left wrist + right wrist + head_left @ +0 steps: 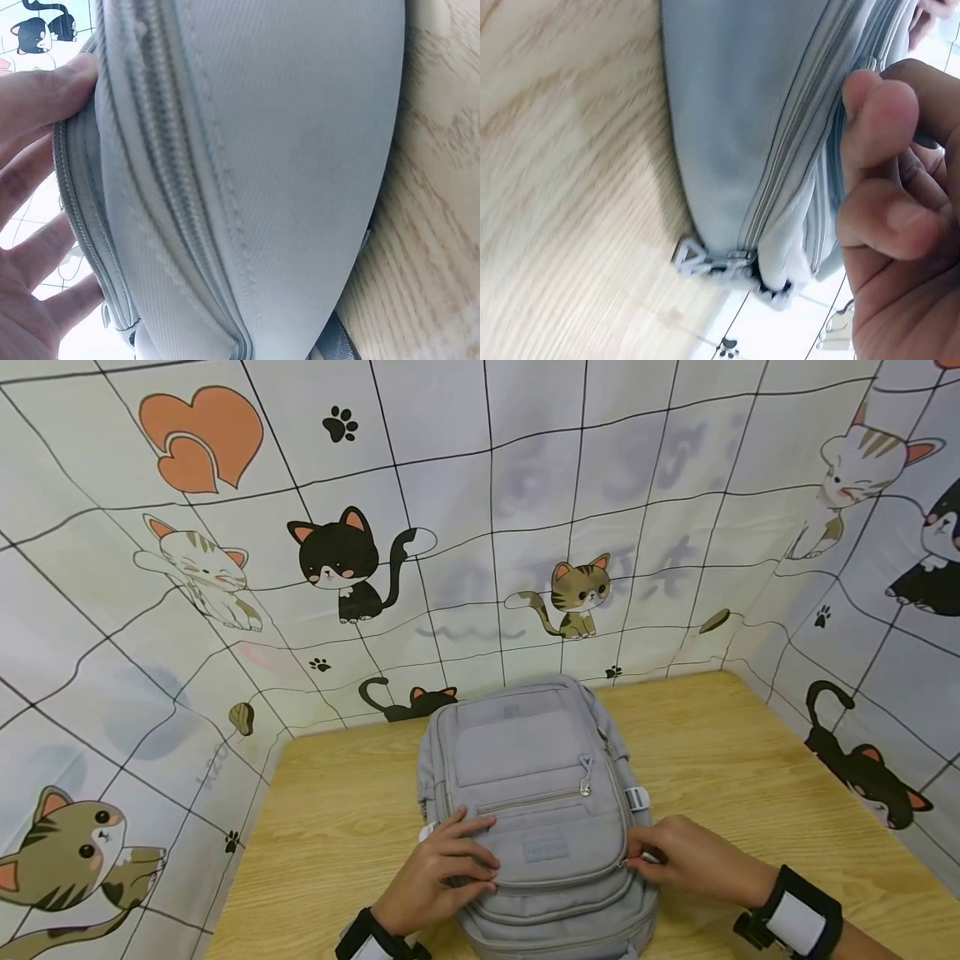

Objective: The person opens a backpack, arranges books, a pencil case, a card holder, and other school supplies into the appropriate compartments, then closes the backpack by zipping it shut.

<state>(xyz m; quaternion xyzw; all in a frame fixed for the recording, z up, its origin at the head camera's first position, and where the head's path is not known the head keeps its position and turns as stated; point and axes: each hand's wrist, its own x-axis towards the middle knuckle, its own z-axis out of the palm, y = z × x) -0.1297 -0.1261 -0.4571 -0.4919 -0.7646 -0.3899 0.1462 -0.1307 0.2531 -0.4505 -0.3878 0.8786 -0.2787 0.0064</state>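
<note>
A grey backpack (517, 752) lies on its back with its front pockets facing up. My left hand (438, 868) rests on the lower left of the front pocket, fingers spread over the fabric. In the left wrist view the thumb (79, 71) touches the pocket's zippered edge. At the lower right side, my right hand (686, 860) pinches a zipper pull (871, 63) between thumb and curled fingers; the fingertips hide most of it. The front pocket's zipper (555, 883) curves round the lower edge between both hands.
The backpack lies on a wood-grain table (337, 793). A cat-print cloth (450, 460) hangs behind and at the sides. Another zipper pull (585, 788) sits on the upper pocket, and a side strap buckle (637, 798) sticks out on the right.
</note>
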